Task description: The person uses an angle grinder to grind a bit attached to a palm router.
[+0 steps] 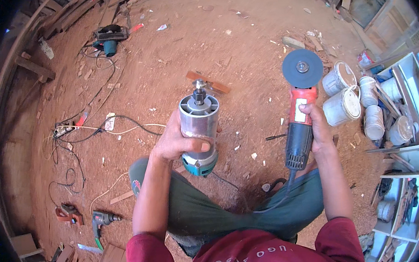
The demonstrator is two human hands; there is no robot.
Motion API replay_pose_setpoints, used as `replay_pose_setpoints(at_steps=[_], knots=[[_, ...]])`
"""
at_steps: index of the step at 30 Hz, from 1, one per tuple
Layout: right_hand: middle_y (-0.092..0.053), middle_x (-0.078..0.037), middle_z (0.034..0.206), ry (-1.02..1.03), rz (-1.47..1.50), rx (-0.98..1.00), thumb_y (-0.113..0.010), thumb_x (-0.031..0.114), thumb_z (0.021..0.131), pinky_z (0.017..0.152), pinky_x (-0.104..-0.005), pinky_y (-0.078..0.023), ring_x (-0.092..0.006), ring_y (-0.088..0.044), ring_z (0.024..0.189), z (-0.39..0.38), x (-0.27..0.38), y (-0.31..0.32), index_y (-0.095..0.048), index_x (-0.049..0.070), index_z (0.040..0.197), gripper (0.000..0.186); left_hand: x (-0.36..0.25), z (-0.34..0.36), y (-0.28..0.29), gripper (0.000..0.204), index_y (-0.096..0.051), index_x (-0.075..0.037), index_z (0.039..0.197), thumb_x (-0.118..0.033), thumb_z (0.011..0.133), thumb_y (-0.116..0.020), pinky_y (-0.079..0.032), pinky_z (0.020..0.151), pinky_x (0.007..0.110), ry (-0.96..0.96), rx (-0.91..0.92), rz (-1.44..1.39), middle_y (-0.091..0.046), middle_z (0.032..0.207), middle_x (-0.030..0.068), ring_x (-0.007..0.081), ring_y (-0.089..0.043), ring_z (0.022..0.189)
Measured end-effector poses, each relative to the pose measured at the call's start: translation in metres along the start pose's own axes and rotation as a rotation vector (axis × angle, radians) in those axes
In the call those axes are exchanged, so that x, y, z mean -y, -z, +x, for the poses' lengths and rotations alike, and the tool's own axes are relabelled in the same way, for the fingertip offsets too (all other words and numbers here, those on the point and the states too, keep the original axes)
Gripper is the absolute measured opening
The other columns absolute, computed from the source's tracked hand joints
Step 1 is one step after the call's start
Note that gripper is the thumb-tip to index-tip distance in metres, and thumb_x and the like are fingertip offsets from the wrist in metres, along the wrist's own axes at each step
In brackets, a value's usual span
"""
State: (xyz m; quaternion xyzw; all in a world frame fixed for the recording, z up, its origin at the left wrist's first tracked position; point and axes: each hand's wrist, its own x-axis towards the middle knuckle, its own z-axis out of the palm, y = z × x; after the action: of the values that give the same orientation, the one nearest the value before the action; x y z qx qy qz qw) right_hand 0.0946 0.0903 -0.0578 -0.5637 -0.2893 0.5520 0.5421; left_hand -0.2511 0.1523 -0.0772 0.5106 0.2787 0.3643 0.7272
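My left hand [173, 142] is wrapped around the silver metal body of a trim router [198, 127], its thumb across the front. The router is held up with its collet and bit at the top and a teal cap at the bottom. In my right hand [319, 128] is an angle grinder [300, 129], red at the head and black along the body. A dark grey disc [302, 68] is mounted on its top end, facing up. The grinder's cord drops from its lower end toward my legs. Both tools are apart from each other, above the ground.
Sawdust and wood scraps cover the ground. A circular saw [110, 46] lies far left, with tangled cords [71, 129] nearer. A drill [101, 221] and an electric planer [69, 214] lie near left. White buckets [341, 107] and a shelf [418, 161] stand at right.
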Motion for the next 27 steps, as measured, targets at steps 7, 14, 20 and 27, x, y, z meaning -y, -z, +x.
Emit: replay_pose_setpoints(at_steps=[7,14,20,27], knots=[[-0.069,-0.012,0.09,-0.044,0.019,0.017,-0.067,0.029,0.085,0.064,-0.0391,-0.063,-0.0239,-0.073,0.074,0.0,-0.004,0.002,-0.061,-0.001,0.116,0.044,0.002,0.0,0.0,0.076,-0.063,-0.001,0.119,-0.028,0.053,-0.087,-0.057,0.081,0.035,0.0,0.012,-0.022,-0.073,0.1,0.0097,0.02,-0.071,0.09],[-0.069,-0.013,0.091,-0.089,0.0,0.005,-0.069,0.035,0.084,0.063,-0.0404,-0.064,-0.0251,-0.073,0.073,0.003,-0.006,0.007,-0.059,-0.001,0.118,0.05,0.001,0.001,-0.001,0.078,-0.061,-0.001,0.123,-0.026,0.053,-0.086,-0.057,0.083,0.036,0.025,0.002,-0.059,-0.072,0.101,0.0104,0.0207,-0.071,0.092],[-0.067,-0.013,0.088,-0.121,0.02,-0.003,-0.067,0.032,0.085,0.062,-0.0403,-0.064,-0.0252,-0.073,0.074,0.002,-0.005,0.006,-0.057,-0.001,0.116,0.047,0.007,0.005,0.002,0.082,-0.059,-0.001,0.126,-0.025,0.052,-0.086,-0.056,0.084,0.036,0.032,0.0,-0.074,-0.072,0.102,0.0112,0.0214,-0.071,0.094],[-0.067,-0.014,0.089,-0.097,0.036,-0.004,-0.067,0.031,0.085,0.063,-0.0404,-0.064,-0.0252,-0.073,0.074,-0.001,-0.003,0.003,-0.057,-0.001,0.115,0.045,0.012,0.008,0.005,0.098,-0.047,0.002,0.142,-0.02,0.055,-0.087,-0.06,0.082,0.043,0.008,0.033,-0.111,-0.067,0.109,0.0169,0.0298,-0.072,0.094]])
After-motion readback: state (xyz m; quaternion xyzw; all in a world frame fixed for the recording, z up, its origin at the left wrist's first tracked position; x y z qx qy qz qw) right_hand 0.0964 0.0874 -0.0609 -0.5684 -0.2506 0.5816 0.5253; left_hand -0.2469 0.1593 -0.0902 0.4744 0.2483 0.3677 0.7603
